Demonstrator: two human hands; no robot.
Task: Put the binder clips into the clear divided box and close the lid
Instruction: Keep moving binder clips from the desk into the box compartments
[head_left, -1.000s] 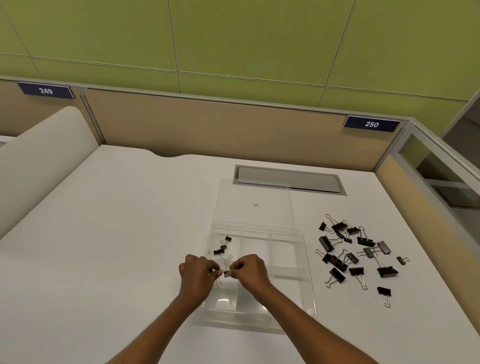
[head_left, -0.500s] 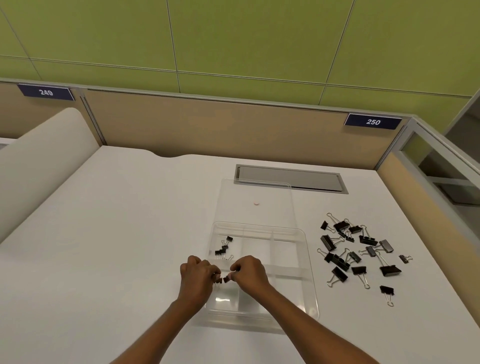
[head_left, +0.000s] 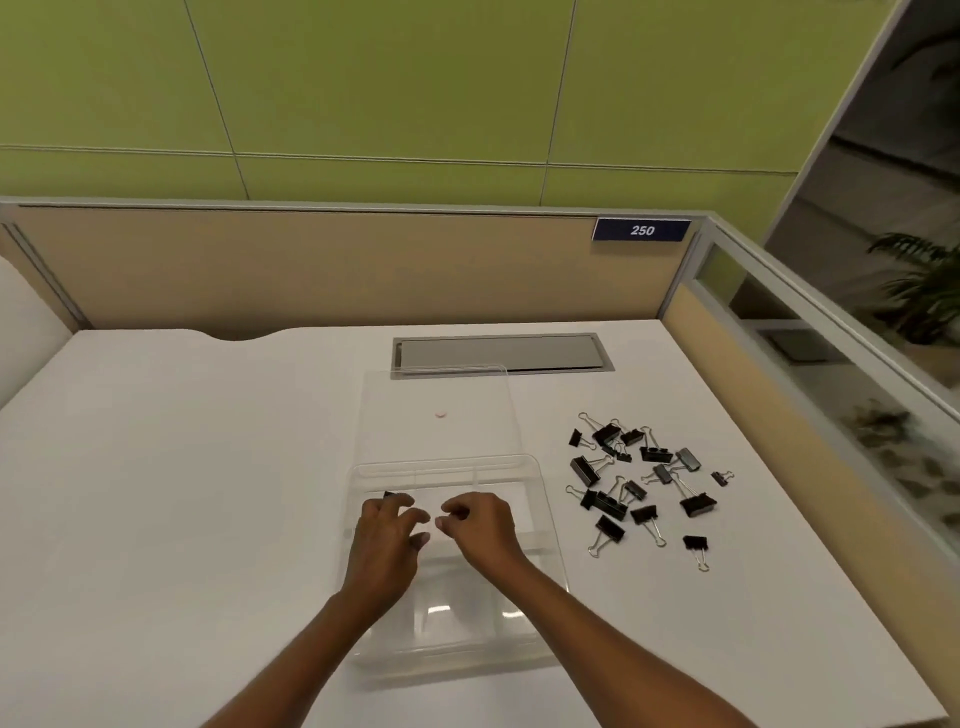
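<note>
Step in hand: looks to me like small clips being dropped into the far-left compartment of the clear plastic divided box (head_left: 549, 540), which sits near the front edge of the white desk (head_left: 182, 467).
Left hand (head_left: 387, 540): over the box's left side, fingers loose and spread, holding nothing I can see; a small black binder clip (head_left: 389, 494) peeks out just past its fingertips, inside the box.
Right hand (head_left: 480, 530): just beside the left, over the box's middle, fingers curled in with thumb against forefinger; I cannot tell whether it pinches anything.
Clips waiting: the scattered pile of black binder clips with wire handles (head_left: 662, 474) lies right of the box, toward the desk's right edge, well apart from both hands.
Lid: the clear hinged lid (head_left: 405, 415) stands open, tilted back toward the far edge.
Doing it well: I'd let go low inside the walls so nothing bounces out. Then reach right with the nearer hand and take clips by the handles. Keep every wire below the rim so the lid can shut flat.
</note>
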